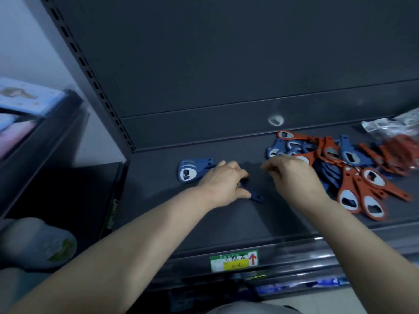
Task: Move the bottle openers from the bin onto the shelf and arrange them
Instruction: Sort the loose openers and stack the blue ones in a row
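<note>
Our left hand (223, 182) grips a blue opener (256, 197) mid-frame; right hand (292, 175) looks loose, can't tell. We'd better line it beside the blue stack (190, 169).

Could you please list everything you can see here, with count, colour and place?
Shelf: one, dark grey, fills the middle of the view.
Stacked openers: a small neat stack, blue, left part of the shelf; exact count unclear.
Single opener: one, dark blue, under the left hand, only its end showing.
Opener pile: many, orange and blue mixed, loose on the right part of the shelf.
Plastic bag: one, clear with print, far right at the back.
Price label: one, green, yellow and white with a red arrow, on the shelf's front edge.
Left hand: one, on the single opener.
Right hand: one, beside the pile; what it holds, if anything, is blurred.
</note>
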The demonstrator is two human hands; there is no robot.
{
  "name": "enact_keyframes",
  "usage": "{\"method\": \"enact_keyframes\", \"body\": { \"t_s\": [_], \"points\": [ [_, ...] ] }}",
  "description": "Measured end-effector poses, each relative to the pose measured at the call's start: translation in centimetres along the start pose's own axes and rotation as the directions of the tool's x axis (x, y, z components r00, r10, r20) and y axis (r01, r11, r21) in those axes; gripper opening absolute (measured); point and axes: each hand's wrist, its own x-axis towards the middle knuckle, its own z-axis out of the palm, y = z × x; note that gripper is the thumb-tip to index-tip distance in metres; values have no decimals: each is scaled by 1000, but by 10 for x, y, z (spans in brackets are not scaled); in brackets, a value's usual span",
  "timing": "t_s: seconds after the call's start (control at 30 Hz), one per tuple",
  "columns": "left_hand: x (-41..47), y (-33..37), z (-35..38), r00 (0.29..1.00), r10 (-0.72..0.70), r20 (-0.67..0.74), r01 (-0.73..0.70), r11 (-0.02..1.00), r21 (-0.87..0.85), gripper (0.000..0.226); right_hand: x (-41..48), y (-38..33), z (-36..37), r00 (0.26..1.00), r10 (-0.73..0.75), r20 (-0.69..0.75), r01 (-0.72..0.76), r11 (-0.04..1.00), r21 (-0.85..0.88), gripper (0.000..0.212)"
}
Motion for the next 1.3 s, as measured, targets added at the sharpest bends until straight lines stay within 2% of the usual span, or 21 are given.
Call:
{"method": "enact_keyframes", "body": {
  "t_s": [0.03,0.1,0.17,0.27,0.33,0.47,0.57,0.67,0.8,0.9,1.1,1.17,1.23,1.3],
  "points": [
    [1,0,-1,1000,-3,26,2,1000,13,53,-2,-2,-1,998,5,64,-6,1000,12,24],
    [-2,-4,-5,998,-15,67,15,1000,11,56,-5,-8,0,967,-1,253,-2,1000,11,38],
    [-8,-11,-9,993,-45,106,46,999,-9,61,-5,-18,4,934,-35,354,59,997,-55,43],
    [-24,-28,-12,985,-125,118,128,991,-23,56,1,-35,12,929,-107,355,135,989,-55,25],
    [-35,-38,-13,985,-157,75,155,987,35,51,6,-46,17,923,-153,354,181,982,-47,20],
    [-48,-54,-9,961,-197,-193,227,962,149,44,20,-63,30,933,-240,268,268,961,-72,21],
    [-48,-66,-4,905,-300,-301,331,942,59,42,32,-75,44,939,-271,212,299,948,-110,23],
    [-46,-73,-3,887,-354,-295,366,931,-17,42,36,-78,49,945,-268,186,292,949,-118,25],
    [-39,-62,-1,888,-305,-345,326,945,2,51,24,-59,33,962,-253,102,264,958,-116,27],
    [-23,-40,-2,910,-237,-340,239,970,-35,43,9,-32,16,975,-224,-12,221,969,-107,17],
    [30,28,2,943,-102,-318,39,979,-198,29,-9,49,-19,981,-4,-192,-36,978,-203,18],
    [48,53,3,950,-69,-306,-5,972,-236,32,-14,71,-30,988,43,-147,-81,962,-262,26],
    [60,74,6,967,-51,-249,-21,961,-275,36,-17,87,-37,998,60,-25,-65,954,-292,37],
    [65,87,10,975,-56,-214,-10,956,-293,30,-18,100,-41,990,108,87,-78,951,-299,38]
  ]
}}
